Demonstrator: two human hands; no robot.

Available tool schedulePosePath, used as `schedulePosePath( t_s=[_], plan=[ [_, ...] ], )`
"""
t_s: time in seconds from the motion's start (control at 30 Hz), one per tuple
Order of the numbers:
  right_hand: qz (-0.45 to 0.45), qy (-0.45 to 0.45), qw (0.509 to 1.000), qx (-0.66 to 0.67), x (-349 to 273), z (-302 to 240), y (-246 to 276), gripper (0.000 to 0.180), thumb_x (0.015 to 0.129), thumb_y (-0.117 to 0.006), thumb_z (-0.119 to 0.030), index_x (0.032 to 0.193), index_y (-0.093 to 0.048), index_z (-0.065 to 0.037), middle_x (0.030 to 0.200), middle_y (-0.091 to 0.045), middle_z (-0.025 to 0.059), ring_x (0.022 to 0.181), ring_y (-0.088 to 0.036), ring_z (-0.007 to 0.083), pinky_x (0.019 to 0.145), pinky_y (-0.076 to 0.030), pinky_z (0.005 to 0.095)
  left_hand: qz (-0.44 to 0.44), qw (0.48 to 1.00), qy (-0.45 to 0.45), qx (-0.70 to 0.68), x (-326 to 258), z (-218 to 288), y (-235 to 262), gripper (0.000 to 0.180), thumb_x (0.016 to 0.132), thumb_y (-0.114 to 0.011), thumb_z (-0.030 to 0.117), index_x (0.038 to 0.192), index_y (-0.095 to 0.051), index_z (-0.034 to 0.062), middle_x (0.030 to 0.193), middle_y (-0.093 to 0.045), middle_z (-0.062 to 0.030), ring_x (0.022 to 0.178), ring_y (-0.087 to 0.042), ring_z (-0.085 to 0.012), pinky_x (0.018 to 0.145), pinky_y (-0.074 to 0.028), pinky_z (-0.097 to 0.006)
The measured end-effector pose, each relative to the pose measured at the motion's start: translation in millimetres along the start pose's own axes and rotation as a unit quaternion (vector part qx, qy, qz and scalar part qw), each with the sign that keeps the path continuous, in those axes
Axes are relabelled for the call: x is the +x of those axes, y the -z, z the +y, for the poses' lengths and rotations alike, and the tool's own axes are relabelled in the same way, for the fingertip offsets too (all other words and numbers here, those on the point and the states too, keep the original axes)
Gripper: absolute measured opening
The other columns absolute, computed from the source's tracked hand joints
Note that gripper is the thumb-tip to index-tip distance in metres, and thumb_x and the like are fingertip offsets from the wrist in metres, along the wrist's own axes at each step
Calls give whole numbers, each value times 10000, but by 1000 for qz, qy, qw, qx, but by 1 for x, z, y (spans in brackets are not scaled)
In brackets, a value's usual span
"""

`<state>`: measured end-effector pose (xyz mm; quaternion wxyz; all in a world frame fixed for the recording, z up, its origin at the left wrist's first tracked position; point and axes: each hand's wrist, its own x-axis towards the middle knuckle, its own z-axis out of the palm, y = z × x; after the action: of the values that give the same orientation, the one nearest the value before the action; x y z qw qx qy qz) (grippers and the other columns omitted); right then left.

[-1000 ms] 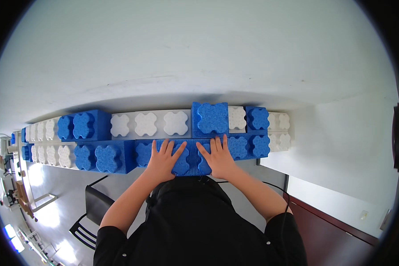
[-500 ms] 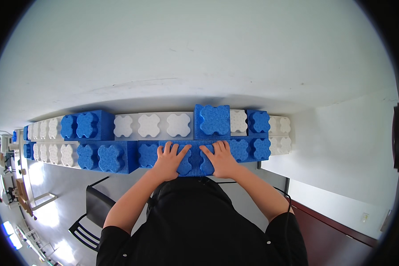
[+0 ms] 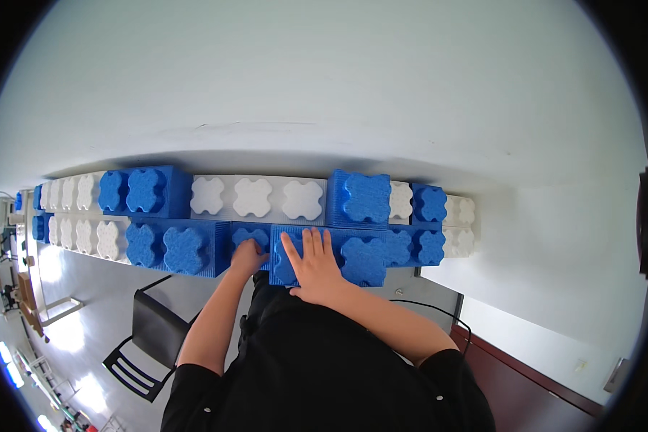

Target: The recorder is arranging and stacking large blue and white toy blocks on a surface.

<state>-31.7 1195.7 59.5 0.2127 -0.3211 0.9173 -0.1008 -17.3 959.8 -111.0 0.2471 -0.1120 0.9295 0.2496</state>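
Large blue and white foam building blocks with clover-shaped studs form a long two-row wall in front of me. My right hand (image 3: 319,272) lies with fingers spread on top of a blue block (image 3: 362,261) in the near row, which stands higher than its neighbours. By that block's left end, my left hand (image 3: 245,258) has its fingers bent down against a lower blue block (image 3: 250,237). The tips of those fingers are hidden. Behind my right hand, another raised blue block (image 3: 366,196) sits in the far row.
White blocks (image 3: 252,196) and a raised blue block (image 3: 196,247) continue leftward. A pale wall (image 3: 324,86) runs close behind the rows. To the lower left stands a black chair (image 3: 155,331). A black cable (image 3: 439,309) hangs at my right side.
Both hands have shifted left. My left hand has gone from lying spread on the studs to bent fingers beside the raised near block. The view has shifted slightly.
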Motion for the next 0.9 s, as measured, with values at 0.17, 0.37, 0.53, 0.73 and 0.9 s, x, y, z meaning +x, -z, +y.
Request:
schedulePosePath(
  t_s=[0.17,0.37,0.53,0.73,0.9],
  plan=[
    [8,-28,988,-152,29,-10,-18,1307,705,-920,-398,1693,-117,-100,1387,-484,381,1370,-434,533,1133,-298,723,-88,996,23,5,15,13,16,430,685,-952,270,956,-720,31,1003,-766,-175,962,-744,-369,829,-586,-479],
    [-14,-31,995,-90,29,-9,-26,1246,688,-887,-178,1693,-152,-145,1287,-521,314,1257,-492,476,1054,-373,691,-81,996,-21,15,13,6,11,466,632,-972,158,1002,-728,15,1046,-763,-197,1038,-737,-398,888,-590,-495],
    [-17,-35,996,-83,24,-10,-14,1230,682,-885,-159,1688,-178,-145,1280,-509,321,1267,-477,488,1053,-372,691,-102,995,-2,-10,13,9,11,510,644,-960,140,1076,-722,10,1100,-751,-209,1084,-726,-409,926,-583,-505],
    [-54,-38,995,-77,24,-15,-2,1204,702,-879,-164,1687,-187,-156,1300,-505,333,1298,-470,492,1057,-377,690,-90,996,-5,-8,15,0,1,514,655,-956,159,1080,-712,7,1153,-728,-222,1110,-717,-412,936,-580,-509],
    [-42,-25,997,-66,21,-12,-1,1230,656,-909,-170,1672,-217,-137,1294,-497,325,1281,-468,479,1052,-377,677,-78,997,-2,-18,11,2,6,480,670,-949,145,1065,-715,5,1135,-734,-220,1107,-716,-417,934,-580,-512]
  ],
)
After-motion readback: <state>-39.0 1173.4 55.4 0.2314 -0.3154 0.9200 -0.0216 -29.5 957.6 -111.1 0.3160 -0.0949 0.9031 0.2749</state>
